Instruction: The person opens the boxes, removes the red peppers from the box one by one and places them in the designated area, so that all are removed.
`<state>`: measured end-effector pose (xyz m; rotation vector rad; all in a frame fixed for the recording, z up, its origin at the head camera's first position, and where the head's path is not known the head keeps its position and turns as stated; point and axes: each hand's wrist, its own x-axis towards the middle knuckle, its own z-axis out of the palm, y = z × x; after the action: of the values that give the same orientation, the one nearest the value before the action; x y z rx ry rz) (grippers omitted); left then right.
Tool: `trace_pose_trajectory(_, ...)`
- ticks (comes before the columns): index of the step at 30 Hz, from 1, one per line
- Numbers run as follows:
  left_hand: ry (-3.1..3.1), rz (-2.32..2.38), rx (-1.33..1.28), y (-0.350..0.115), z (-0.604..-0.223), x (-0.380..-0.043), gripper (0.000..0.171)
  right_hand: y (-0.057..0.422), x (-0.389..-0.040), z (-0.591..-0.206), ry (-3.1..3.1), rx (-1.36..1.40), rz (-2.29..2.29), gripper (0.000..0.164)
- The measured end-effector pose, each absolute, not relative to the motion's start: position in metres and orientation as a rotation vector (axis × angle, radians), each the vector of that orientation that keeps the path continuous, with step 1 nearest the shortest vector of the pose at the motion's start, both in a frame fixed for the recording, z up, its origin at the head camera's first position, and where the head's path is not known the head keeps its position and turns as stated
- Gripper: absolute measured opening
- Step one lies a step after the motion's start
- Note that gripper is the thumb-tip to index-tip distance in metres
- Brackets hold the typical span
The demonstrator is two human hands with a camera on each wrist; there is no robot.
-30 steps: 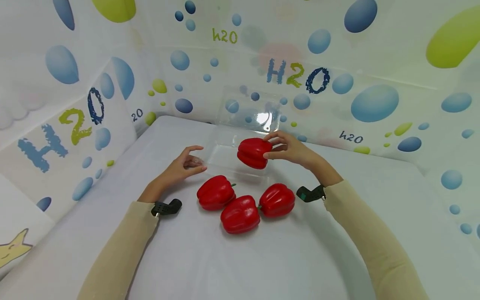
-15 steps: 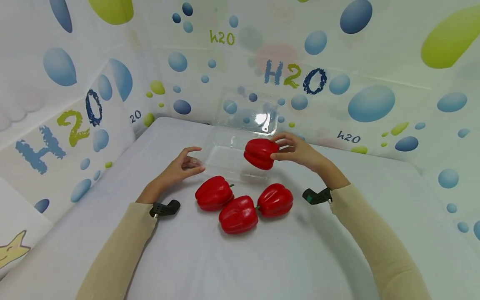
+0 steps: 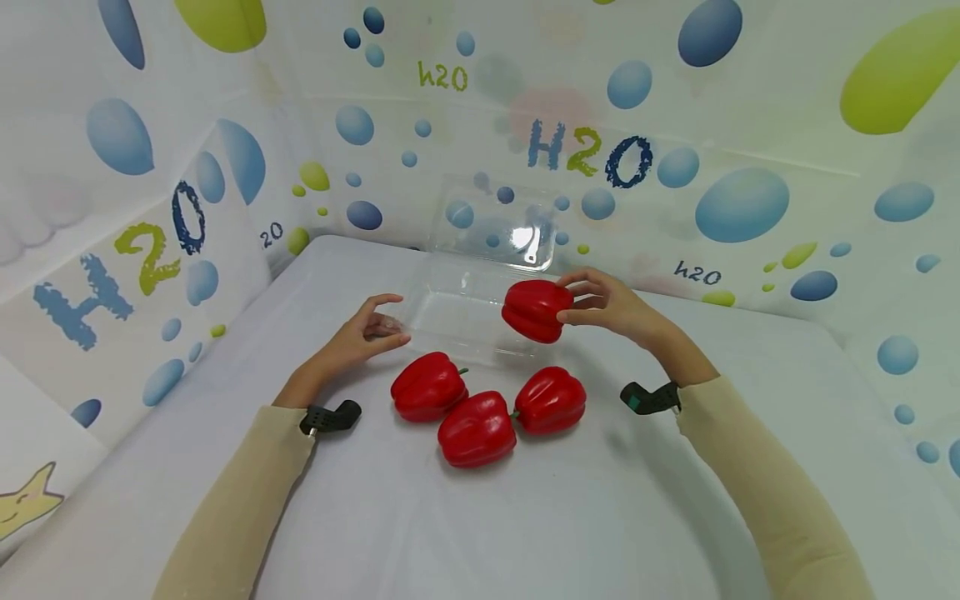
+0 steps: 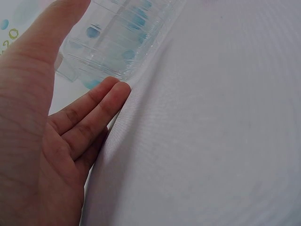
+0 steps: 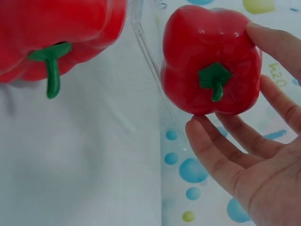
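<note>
My right hand [image 3: 611,310] holds a red bell pepper [image 3: 534,310] in its fingertips, above the right end of a clear plastic container [image 3: 457,310]. In the right wrist view the held bell pepper [image 5: 211,52] shows its green stem, with fingers and thumb around its side. My left hand [image 3: 363,337] is at the container's left end, thumb and fingers spread apart. In the left wrist view, extended fingers [image 4: 101,106] reach the corner of the clear container [image 4: 113,42]; firm contact is hard to tell. Nearer me lie three red bell peppers: left [image 3: 427,387], middle [image 3: 477,429], right [image 3: 551,401].
The container's clear lid [image 3: 491,225] stands raised at the back, against the patterned wall covering [image 3: 795,125]. A white cloth [image 3: 555,533] covers the table. Black wrist cameras [image 3: 650,398] are strapped at both sleeves.
My right hand has moved right and slightly down with the bell pepper, from over the container's middle toward its right end. The left hand and the three lying bell peppers stay put.
</note>
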<state>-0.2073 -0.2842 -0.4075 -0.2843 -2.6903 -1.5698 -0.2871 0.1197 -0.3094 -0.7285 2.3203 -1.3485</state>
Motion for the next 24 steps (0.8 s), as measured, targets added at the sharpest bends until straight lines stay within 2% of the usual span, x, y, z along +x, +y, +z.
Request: trace_pose_trajectory(24,-2.681,-1.559,-0.284,-0.283,-0.407,-0.205,0.068,0.154,-0.282,-0.321,2.332,-0.741,-1.36,0.062)
